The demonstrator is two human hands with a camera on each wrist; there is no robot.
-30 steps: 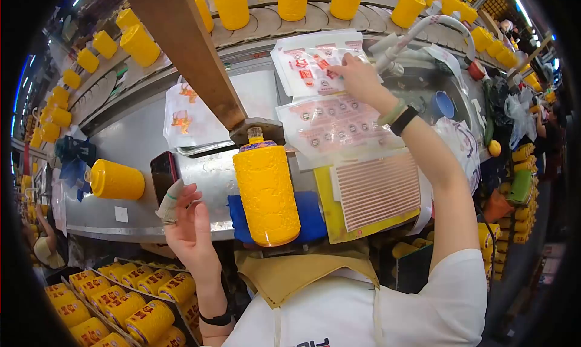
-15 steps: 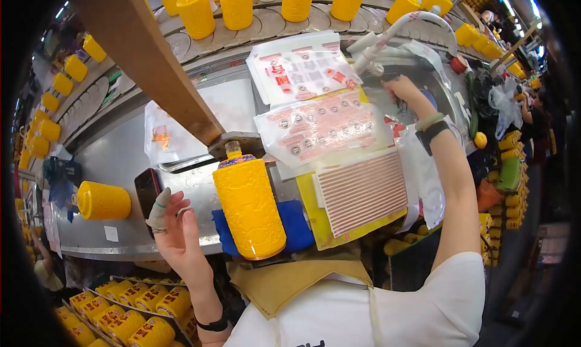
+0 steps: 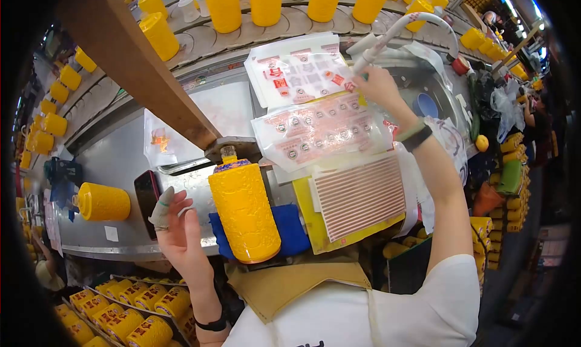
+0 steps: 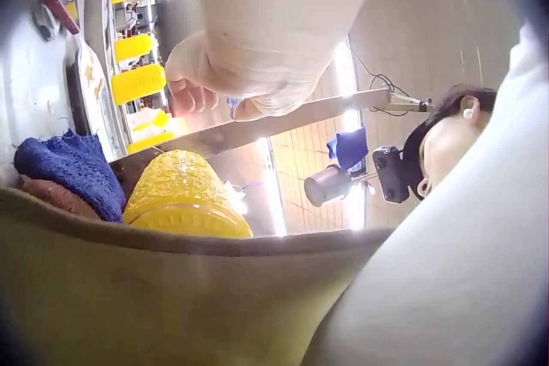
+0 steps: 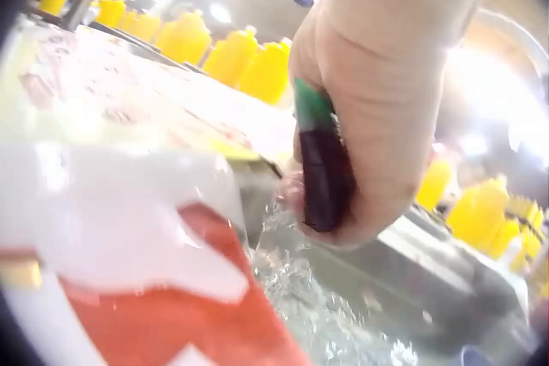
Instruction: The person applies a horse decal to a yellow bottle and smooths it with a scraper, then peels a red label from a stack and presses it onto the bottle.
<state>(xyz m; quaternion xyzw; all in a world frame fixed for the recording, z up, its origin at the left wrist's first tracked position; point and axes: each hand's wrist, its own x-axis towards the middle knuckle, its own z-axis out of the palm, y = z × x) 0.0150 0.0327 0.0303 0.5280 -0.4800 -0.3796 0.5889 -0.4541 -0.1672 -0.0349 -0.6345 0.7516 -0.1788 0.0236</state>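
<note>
My right hand (image 3: 382, 88) reaches to the right edge of the upper printed decal sheet (image 3: 290, 68), fingertips close to its small red characters. In the right wrist view a dark cover with a green band (image 5: 326, 160) wraps one digit; the other fingertips are mostly hidden. Relaxed, my left hand (image 3: 180, 226) is raised beside the yellow bottle (image 3: 245, 214), holding nothing. One left finger wears a grey cover (image 3: 161, 209). The bottle, with a clear neck, lies on a blue cloth (image 3: 289, 229), its base towards the person.
A wooden beam (image 3: 139, 68) slants down to a metal plate by the bottle's neck. Also around are a tap (image 3: 411, 21), sink with blue bowl (image 3: 426, 105), ridged pad (image 3: 360, 196), phone (image 3: 146, 196) and yellow jar (image 3: 104, 202). Behind runs a conveyor (image 3: 200, 44) of yellow bottles.
My right hand went from the red characters on the upper sheet into the sink, then back left to the sheet's edge. Red pieces now lie further right on that sheet. My left hand stays beside the bottle.
</note>
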